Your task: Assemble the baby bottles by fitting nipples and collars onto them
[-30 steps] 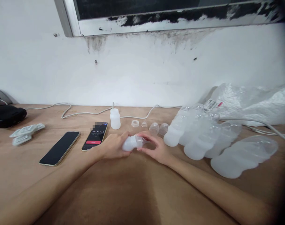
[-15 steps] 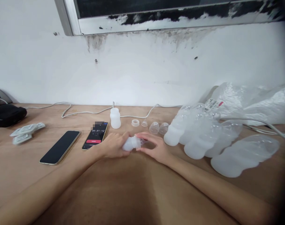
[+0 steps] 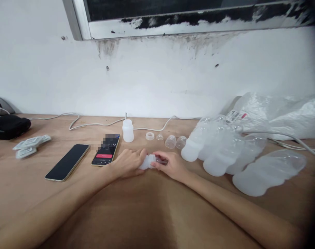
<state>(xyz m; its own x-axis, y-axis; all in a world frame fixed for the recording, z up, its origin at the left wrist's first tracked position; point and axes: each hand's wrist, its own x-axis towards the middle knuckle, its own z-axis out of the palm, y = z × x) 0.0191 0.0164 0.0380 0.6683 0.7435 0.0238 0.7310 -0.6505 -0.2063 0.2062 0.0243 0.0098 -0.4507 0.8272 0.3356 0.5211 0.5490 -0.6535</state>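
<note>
The bottle (image 3: 145,163) is sideways between my left hand (image 3: 130,162), wrapped around its body, and my right hand (image 3: 170,163), pinching its collar end. Beyond the bottle, a white ring (image 3: 150,138) lies flat on the bench (image 3: 139,214).

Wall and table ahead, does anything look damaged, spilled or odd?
The wall has dark, dirty-looking stains just under the window frame, and the frame's lower strip is patchy black and white, so both look worn. No spill shows on the table.
</note>
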